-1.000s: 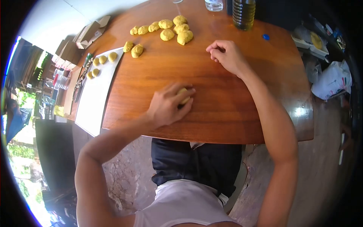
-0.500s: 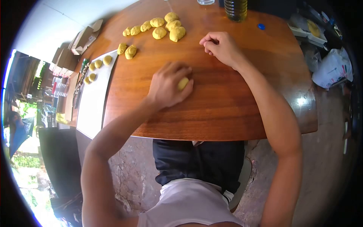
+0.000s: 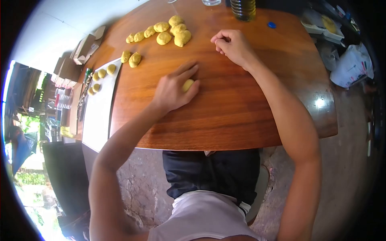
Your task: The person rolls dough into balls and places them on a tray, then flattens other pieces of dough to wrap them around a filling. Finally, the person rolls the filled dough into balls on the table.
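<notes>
My left hand [image 3: 172,89] is cupped over a smooth yellow dough ball [image 3: 187,85] on the wooden table [image 3: 209,120]. Part of the ball shows between thumb and fingers; the rest is under the palm. Farther right, my right hand [image 3: 234,47] rests on the table with its fingers loosely curled and nothing visible in them. Several rough yellow dough lumps [image 3: 182,38] lie in a group beyond my left hand. Two more lumps, one of them a rough dough piece [image 3: 135,60], sit beside the tray.
A white tray [image 3: 96,116] at the table's left side carries several round dough balls [image 3: 111,69]. At the far edge stand a bottle of yellowish liquid [image 3: 243,10] and a clear glass [image 3: 211,2]. A blue cap [image 3: 272,25] lies nearby. Cardboard boxes [image 3: 85,49] are at the back left.
My left hand has shifted slightly left with the dough ball under it, and its fingers look straighter. My right hand stays curled in about the same place. The view has tilted slightly.
</notes>
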`<state>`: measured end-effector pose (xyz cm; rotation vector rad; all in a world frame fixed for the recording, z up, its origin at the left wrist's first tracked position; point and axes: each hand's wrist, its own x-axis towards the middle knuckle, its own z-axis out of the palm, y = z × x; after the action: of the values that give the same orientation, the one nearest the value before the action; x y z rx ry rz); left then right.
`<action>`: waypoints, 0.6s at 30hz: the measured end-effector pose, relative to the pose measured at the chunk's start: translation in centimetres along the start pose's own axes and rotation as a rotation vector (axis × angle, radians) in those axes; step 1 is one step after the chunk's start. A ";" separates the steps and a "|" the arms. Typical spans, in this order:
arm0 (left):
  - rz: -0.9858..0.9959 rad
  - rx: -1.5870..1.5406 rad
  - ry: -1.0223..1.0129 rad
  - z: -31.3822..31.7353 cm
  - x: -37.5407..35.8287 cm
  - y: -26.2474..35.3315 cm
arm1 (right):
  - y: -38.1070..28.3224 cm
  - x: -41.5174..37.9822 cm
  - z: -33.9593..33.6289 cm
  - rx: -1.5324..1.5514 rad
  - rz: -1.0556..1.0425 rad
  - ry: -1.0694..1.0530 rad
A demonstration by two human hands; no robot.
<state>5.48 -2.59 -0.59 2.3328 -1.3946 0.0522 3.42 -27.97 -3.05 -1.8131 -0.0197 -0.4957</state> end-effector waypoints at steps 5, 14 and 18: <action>0.295 -0.122 0.079 2.9 2.6 3.3 | 0.2 -0.3 -0.4 -0.054 -0.015 0.054; -0.131 0.116 -0.037 0.4 1.2 2.1 | -0.3 0.1 -0.1 -0.096 0.006 0.047; 0.134 0.006 0.136 3.0 3.9 3.3 | -0.7 -0.7 -0.6 -0.039 0.038 0.059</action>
<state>4.05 -8.30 -1.24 2.1927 -1.4813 0.2497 2.37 -28.13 -2.49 -1.8324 0.0651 -0.5260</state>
